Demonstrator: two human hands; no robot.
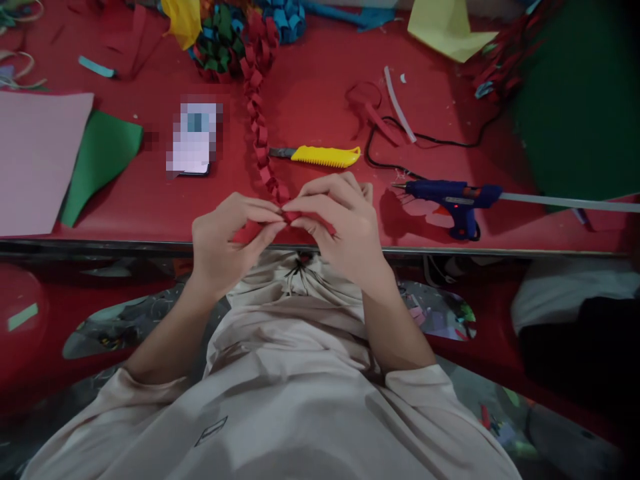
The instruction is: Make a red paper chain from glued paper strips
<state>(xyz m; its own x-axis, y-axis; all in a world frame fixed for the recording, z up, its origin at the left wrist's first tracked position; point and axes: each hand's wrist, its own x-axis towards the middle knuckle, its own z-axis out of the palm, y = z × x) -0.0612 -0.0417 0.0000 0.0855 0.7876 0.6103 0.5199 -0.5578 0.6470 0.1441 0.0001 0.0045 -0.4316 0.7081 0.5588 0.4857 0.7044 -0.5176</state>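
Observation:
A red paper chain [257, 127] runs from the back of the table down to my hands, its near end pinched between them. My left hand [233, 230] grips that end from the left, thumb against fingertips. From the other side, my right hand [343, 223] pinches the same red paper, its fingers partly hiding the last link. Just beyond my hands lies a yellow utility knife [325, 157] with its blade toward the chain. To the right a blue hot glue gun [450, 200] rests on the table, a small red light lit and a long glue stick out of its back.
A phone [195, 137] lies left of the chain. Pink paper [40, 160] and green paper [103, 160] cover the left side. A black cord [450, 142] curls behind the glue gun. More paper chains [220, 43] are piled at the back. Large green sheet [580, 107] at right.

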